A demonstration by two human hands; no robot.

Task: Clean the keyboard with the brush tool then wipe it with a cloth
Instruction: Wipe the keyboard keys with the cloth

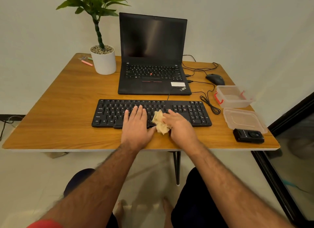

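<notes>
Head view: your right hand (180, 125) grasps the crumpled cloth (160, 121) on the keyboard (186, 112) at mid-desk; your left hand (136, 122) lies flat, released. Wipe hard and the keyboard may slide or its keycaps snag.

Soft even indoor light; wide-angle edge bending; lower foreground blurred.

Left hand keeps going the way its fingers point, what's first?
Likely the laptop: the left hand lies flat on the keyboard, fingers aimed away from the person. Depth is unclear.
</notes>
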